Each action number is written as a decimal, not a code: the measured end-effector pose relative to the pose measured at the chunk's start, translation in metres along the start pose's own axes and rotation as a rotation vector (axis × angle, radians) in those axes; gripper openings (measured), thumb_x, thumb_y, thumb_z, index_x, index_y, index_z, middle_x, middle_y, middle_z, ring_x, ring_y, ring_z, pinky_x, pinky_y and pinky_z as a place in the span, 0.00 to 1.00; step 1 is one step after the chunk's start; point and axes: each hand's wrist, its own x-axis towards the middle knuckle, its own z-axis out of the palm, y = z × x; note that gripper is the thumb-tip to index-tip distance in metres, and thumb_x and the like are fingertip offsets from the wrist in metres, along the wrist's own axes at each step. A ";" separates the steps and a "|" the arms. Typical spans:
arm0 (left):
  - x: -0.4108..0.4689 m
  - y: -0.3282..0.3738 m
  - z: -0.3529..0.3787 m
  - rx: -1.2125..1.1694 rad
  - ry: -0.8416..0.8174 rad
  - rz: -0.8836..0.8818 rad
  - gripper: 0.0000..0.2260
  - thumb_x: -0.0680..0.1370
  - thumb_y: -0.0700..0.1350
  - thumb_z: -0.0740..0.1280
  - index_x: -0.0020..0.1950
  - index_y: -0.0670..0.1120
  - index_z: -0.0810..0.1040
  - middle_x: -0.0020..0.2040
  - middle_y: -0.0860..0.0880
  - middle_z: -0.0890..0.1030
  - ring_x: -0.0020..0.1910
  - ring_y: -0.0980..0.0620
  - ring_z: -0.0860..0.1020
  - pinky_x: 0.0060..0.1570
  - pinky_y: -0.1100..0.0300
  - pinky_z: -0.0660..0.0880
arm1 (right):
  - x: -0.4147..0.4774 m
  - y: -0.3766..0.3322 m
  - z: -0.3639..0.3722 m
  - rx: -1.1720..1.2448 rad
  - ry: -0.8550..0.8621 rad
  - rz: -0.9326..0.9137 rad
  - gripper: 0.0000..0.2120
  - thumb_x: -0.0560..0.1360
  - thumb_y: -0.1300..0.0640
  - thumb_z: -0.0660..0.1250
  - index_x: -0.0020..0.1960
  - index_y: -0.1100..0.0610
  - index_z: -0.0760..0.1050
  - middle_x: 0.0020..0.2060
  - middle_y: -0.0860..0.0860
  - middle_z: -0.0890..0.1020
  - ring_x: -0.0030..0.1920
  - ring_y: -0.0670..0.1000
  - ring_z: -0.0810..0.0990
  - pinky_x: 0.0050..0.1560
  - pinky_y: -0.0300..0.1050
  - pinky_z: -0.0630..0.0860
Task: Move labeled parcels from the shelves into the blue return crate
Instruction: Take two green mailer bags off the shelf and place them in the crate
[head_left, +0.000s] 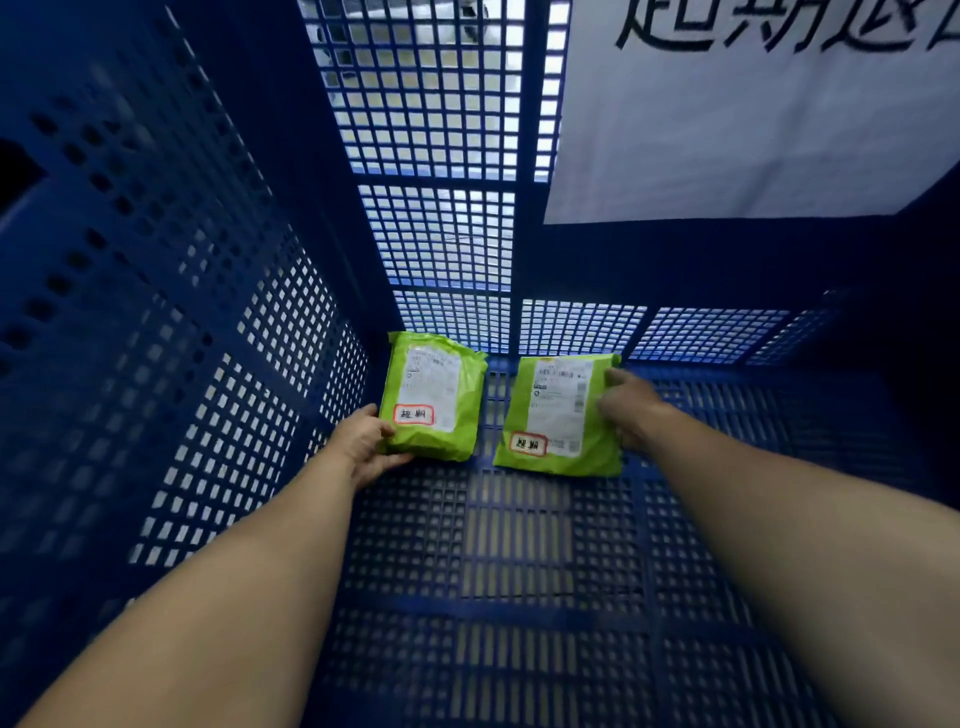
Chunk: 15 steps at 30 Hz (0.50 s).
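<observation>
Head view: left hand pinches left parcel by a corner and right hand grips right parcel by its edge. Both lie flat on the crate floor, labels up, probably for reading.

So there's a lime-green plastic mailer parcel, white label and red-bordered sticker up, at the 12 o'clock end of the blue perforated plastic crate; matching second parcel just at its 3 o'clock.
</observation>
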 end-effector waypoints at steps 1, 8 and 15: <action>0.002 -0.003 0.001 0.010 0.022 0.003 0.29 0.77 0.26 0.50 0.77 0.44 0.54 0.71 0.39 0.68 0.67 0.37 0.70 0.58 0.39 0.70 | 0.002 0.005 0.003 -0.008 -0.019 0.029 0.28 0.77 0.72 0.53 0.74 0.56 0.60 0.63 0.58 0.75 0.58 0.62 0.78 0.55 0.56 0.78; 0.004 -0.014 0.011 0.011 0.086 0.020 0.24 0.77 0.27 0.50 0.72 0.40 0.63 0.65 0.41 0.75 0.60 0.40 0.75 0.63 0.41 0.69 | 0.009 0.020 0.012 -0.115 -0.017 0.034 0.22 0.76 0.69 0.57 0.69 0.60 0.68 0.62 0.60 0.77 0.57 0.62 0.79 0.56 0.56 0.79; 0.004 -0.019 0.017 0.032 0.150 0.040 0.20 0.76 0.28 0.51 0.64 0.39 0.72 0.56 0.41 0.78 0.47 0.45 0.77 0.59 0.48 0.70 | -0.006 0.045 0.035 -0.573 -0.137 -0.019 0.25 0.77 0.62 0.58 0.73 0.54 0.62 0.73 0.59 0.55 0.69 0.61 0.65 0.72 0.50 0.63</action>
